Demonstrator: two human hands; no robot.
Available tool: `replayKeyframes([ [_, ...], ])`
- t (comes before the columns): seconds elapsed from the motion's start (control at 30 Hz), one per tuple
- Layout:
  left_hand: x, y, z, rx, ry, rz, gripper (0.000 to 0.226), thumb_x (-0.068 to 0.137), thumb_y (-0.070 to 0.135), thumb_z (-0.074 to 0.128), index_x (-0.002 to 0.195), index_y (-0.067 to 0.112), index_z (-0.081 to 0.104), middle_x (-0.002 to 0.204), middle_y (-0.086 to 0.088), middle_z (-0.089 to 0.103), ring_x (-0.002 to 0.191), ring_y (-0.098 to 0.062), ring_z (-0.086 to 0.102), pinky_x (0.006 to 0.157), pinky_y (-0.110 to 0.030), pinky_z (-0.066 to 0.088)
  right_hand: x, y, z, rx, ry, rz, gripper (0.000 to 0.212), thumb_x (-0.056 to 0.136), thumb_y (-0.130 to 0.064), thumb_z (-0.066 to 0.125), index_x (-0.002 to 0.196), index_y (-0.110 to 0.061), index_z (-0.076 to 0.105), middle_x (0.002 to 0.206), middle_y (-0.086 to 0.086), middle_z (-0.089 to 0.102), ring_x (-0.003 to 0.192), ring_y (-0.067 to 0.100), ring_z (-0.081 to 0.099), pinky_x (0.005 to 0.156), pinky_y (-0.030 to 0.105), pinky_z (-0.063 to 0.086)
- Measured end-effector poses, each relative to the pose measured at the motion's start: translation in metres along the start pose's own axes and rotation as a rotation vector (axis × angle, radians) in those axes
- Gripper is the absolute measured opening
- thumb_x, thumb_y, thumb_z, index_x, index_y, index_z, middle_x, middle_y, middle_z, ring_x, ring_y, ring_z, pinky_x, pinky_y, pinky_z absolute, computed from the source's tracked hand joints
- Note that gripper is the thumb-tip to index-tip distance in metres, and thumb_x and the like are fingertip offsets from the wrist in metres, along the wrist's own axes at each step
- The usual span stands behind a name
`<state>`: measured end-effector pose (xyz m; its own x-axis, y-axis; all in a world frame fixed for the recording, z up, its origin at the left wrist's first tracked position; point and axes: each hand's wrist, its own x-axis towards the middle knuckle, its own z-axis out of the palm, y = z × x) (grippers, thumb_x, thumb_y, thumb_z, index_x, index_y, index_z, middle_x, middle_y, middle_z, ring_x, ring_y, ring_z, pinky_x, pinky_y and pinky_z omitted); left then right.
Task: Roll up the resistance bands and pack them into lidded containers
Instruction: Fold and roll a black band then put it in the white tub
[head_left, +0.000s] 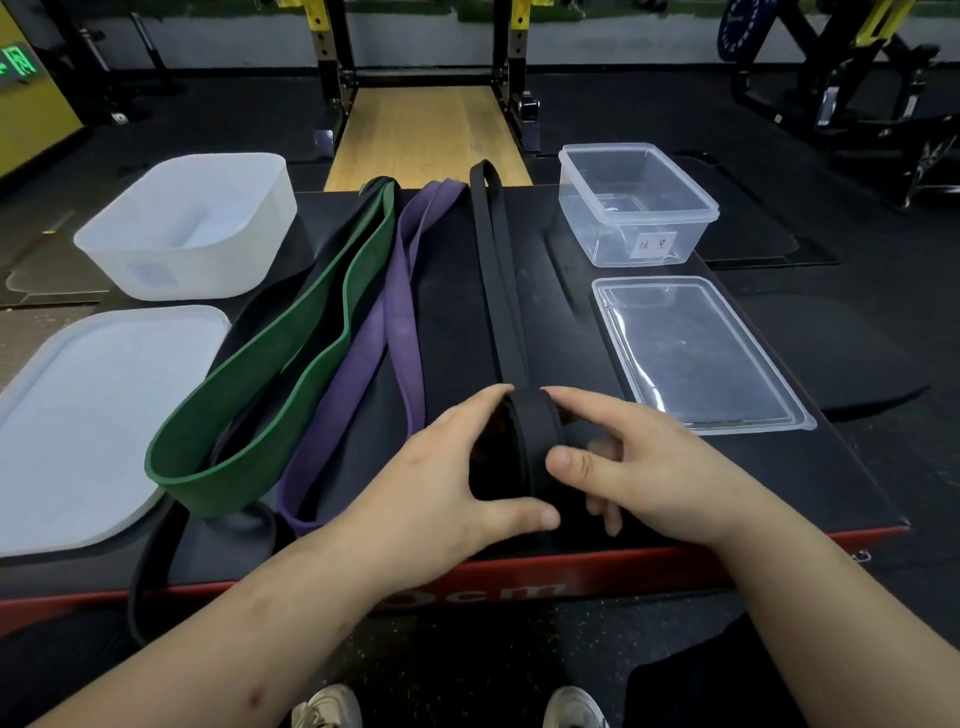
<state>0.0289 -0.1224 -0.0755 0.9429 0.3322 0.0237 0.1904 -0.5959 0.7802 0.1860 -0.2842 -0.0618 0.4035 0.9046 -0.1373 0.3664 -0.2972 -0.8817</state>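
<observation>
A narrow black band (493, 270) runs from the far edge of the black platform (649, 483) toward me and ends in a partly rolled coil (530, 441). My left hand (441, 478) grips the coil's left side, thumb under its near edge. My right hand (639, 467) holds its right side, thumb on top of the roll. Left of it lie a purple band (379, 343) and a wide green band (291, 374), both flat and unrolled. Another black band (150, 561) lies under the green one and hangs over the near edge.
A frosted white tub (187, 223) stands at the back left, its white lid (88, 415) in front of it. A clear labelled container (639, 202) stands at the back right with its clear lid (696, 353) nearer me. Gym racks stand beyond the platform.
</observation>
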Motion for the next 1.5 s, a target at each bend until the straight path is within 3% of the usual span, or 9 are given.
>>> replayKeyframes([
  [0.17, 0.007, 0.005, -0.002, 0.054, 0.001, -0.012, 0.070, 0.079, 0.063, 0.074, 0.117, 0.088, 0.021, 0.119, 0.041, 0.049, 0.114, 0.032, 0.036, 0.095, 0.005, 0.030, 0.000, 0.003, 0.000, 0.014, 0.009, 0.006, 0.075, 0.079, -0.053, 0.077, 0.144, -0.060, 0.041, 0.099, -0.025, 0.068, 0.067, 0.018, 0.070, 0.061, 0.035, 0.060],
  [0.33, 0.010, -0.002, -0.001, 0.011, -0.012, -0.020, 0.095, 0.078, 0.057, 0.079, 0.152, 0.059, 0.020, 0.141, 0.037, 0.044, 0.131, 0.020, 0.037, 0.105, -0.005, 0.031, 0.010, 0.003, 0.001, -0.004, 0.010, 0.023, 0.073, 0.082, -0.062, 0.075, 0.145, -0.061, 0.039, 0.097, 0.000, 0.076, 0.063, 0.026, 0.070, 0.060, 0.044, 0.062],
  [0.47, 0.011, -0.005, -0.004, -0.003, 0.026, -0.014, 0.088, 0.076, 0.046, 0.086, 0.143, 0.061, 0.031, 0.136, 0.032, 0.052, 0.126, 0.016, 0.046, 0.105, -0.012, 0.037, 0.011, 0.001, -0.001, -0.033, 0.003, -0.011, 0.071, 0.084, -0.052, 0.072, 0.148, -0.053, 0.040, 0.076, -0.030, 0.066, 0.059, 0.010, 0.066, 0.059, 0.037, 0.060],
  [0.6, 0.012, -0.001, -0.007, -0.042, 0.016, -0.011, 0.077, 0.077, 0.046, 0.085, 0.139, 0.055, 0.041, 0.129, 0.030, 0.060, 0.122, 0.010, 0.054, 0.106, -0.024, 0.045, 0.011, 0.001, -0.003, -0.051, -0.025, 0.000, 0.078, 0.084, -0.048, 0.079, 0.147, -0.061, 0.034, 0.067, 0.000, 0.068, 0.062, 0.025, 0.068, 0.064, 0.042, 0.062],
  [0.77, -0.002, 0.005, -0.006, -0.055, 0.010, 0.014, 0.066, 0.075, 0.041, 0.088, 0.128, 0.054, 0.051, 0.119, 0.028, 0.066, 0.114, 0.006, 0.061, 0.101, -0.025, 0.050, 0.001, 0.002, -0.002, -0.006, -0.031, -0.041, 0.059, 0.080, -0.058, 0.080, 0.131, -0.062, 0.051, 0.065, 0.002, 0.064, 0.061, 0.027, 0.066, 0.059, 0.042, 0.060],
  [0.97, -0.015, 0.010, 0.002, 0.039, 0.036, -0.001, 0.060, 0.073, 0.060, 0.079, 0.117, 0.072, 0.038, 0.122, 0.030, 0.055, 0.121, 0.011, 0.048, 0.099, -0.014, 0.041, -0.012, 0.004, 0.005, -0.013, -0.018, -0.065, 0.063, 0.076, -0.064, 0.080, 0.134, -0.053, 0.056, 0.120, -0.014, 0.057, 0.076, 0.015, 0.066, 0.063, 0.035, 0.060],
  [1.17, -0.005, 0.011, -0.001, 0.003, -0.035, -0.012, 0.058, 0.081, 0.061, 0.073, 0.131, 0.059, 0.044, 0.130, 0.031, 0.057, 0.131, -0.004, 0.050, 0.109, -0.036, 0.043, -0.010, 0.002, 0.004, 0.070, -0.048, -0.027, 0.054, 0.080, -0.058, 0.078, 0.131, -0.055, 0.058, 0.089, -0.021, 0.065, 0.071, 0.016, 0.069, 0.059, 0.039, 0.061],
  [1.33, -0.008, 0.003, -0.002, 0.033, -0.031, -0.040, 0.087, 0.073, 0.062, 0.078, 0.141, 0.067, 0.024, 0.139, 0.034, 0.047, 0.136, 0.000, 0.041, 0.112, -0.032, 0.040, -0.001, 0.003, 0.005, 0.102, -0.007, 0.009, 0.050, 0.079, -0.068, 0.072, 0.126, -0.052, 0.063, 0.093, -0.017, 0.065, 0.068, 0.022, 0.069, 0.056, 0.044, 0.061],
  [1.5, -0.001, 0.004, -0.002, 0.028, 0.011, -0.082, 0.077, 0.069, 0.068, 0.078, 0.123, 0.082, 0.024, 0.123, 0.037, 0.047, 0.118, 0.017, 0.042, 0.097, -0.012, 0.034, 0.000, 0.005, -0.002, 0.110, -0.036, 0.010, 0.074, 0.075, -0.069, 0.077, 0.142, -0.058, 0.046, 0.118, -0.014, 0.068, 0.075, 0.027, 0.071, 0.064, 0.043, 0.062],
])
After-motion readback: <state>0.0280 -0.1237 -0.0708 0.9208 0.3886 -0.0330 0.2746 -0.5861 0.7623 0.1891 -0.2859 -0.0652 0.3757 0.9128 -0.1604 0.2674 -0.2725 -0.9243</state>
